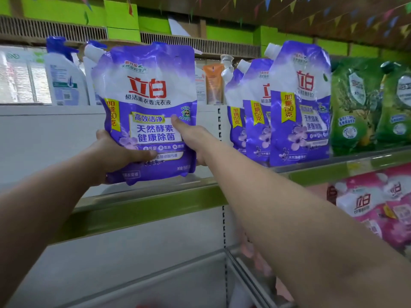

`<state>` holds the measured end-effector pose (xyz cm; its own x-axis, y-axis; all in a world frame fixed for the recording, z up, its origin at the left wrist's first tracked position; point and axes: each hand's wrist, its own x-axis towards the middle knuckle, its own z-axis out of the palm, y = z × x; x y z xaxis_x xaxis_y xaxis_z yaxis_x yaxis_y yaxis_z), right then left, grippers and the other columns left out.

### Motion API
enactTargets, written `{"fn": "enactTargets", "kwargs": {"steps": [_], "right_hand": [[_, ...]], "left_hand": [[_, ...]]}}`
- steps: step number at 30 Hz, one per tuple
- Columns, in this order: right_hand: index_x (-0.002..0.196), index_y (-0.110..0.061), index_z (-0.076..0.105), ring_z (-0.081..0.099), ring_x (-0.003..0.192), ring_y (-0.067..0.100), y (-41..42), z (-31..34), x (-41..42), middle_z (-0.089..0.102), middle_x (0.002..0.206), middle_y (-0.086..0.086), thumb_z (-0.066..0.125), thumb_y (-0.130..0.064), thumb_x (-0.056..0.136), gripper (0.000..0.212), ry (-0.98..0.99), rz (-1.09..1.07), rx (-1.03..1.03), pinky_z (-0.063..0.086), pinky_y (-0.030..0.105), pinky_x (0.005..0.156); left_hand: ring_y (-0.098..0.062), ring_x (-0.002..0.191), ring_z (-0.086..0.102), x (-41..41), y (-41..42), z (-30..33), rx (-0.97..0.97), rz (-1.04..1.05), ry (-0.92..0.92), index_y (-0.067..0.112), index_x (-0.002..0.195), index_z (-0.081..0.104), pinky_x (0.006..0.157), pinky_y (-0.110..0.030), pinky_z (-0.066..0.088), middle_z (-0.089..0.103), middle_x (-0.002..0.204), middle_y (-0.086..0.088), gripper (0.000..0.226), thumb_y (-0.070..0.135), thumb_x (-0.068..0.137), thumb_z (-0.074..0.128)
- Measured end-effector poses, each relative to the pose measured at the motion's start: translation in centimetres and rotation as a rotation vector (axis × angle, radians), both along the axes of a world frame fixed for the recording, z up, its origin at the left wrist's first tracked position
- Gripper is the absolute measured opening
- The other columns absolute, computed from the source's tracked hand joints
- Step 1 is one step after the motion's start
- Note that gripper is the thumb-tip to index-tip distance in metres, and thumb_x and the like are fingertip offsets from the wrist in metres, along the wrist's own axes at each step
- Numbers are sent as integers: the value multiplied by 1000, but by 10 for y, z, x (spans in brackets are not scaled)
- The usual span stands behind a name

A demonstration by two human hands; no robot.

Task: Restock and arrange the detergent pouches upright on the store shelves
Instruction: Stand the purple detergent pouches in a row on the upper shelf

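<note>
I hold a purple and white detergent pouch [149,103] upright just above the front edge of the upper shelf [142,205]. My left hand [115,154] grips its lower left corner, thumb across the front. My right hand [191,138] grips its lower right side, thumb lying on the label. To the right, three matching purple pouches [298,103] stand upright on the same shelf, one behind another.
Green pouches [360,103] stand at the far right of the shelf. Pink pouches [378,205] fill the shelf below on the right. A white spray bottle [64,74] and an orange tube [213,83] stand behind on the top ledge.
</note>
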<state>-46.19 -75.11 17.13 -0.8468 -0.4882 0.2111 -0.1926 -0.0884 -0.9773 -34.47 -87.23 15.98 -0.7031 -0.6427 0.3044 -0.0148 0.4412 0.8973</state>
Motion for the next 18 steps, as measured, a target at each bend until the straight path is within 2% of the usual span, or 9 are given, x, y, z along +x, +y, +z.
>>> {"fn": "enactTargets", "kwargs": {"steps": [4, 7, 10, 15, 18], "right_hand": [[110, -11, 63, 69, 88, 26, 17, 1, -18, 72, 99, 7, 63, -53, 84, 49, 11, -56, -8, 56, 41, 84], [111, -12, 62, 69, 84, 23, 37, 0, -33, 72, 97, 5, 63, -55, 82, 51, 2, -95, -6, 57, 36, 77], [112, -13, 62, 69, 85, 22, 54, -2, -48, 72, 98, 5, 63, -55, 83, 51, 6, -128, -29, 56, 34, 75], [114, -13, 60, 69, 86, 23, 78, -3, -65, 71, 100, 5, 62, -58, 81, 56, -6, -156, -29, 57, 38, 78], [110, -14, 61, 69, 86, 23, 86, -3, -71, 72, 98, 5, 61, -58, 82, 52, -9, -158, -27, 57, 39, 81]], "left_hand": [[-26, 95, 59, -16, 22, -2, -16, 2, 45, 13, 129, 33, 69, -38, 50, 56, 119, -6, 95, 29, 55, 90], [-27, 98, 59, -30, 43, -3, -24, -1, 43, 14, 127, 31, 79, -42, 52, 54, 115, -4, 93, 30, 57, 90], [-27, 98, 59, -44, 62, -3, -29, -16, 43, 14, 125, 31, 81, -42, 52, 53, 113, -4, 90, 31, 59, 89], [-25, 93, 57, -61, 91, -4, -3, -45, 68, 13, 129, 30, 75, -38, 50, 51, 110, -2, 88, 26, 63, 88], [-23, 89, 56, -69, 102, -4, 34, -45, 88, 12, 129, 30, 63, -34, 48, 49, 108, -2, 86, 23, 66, 86]]}}
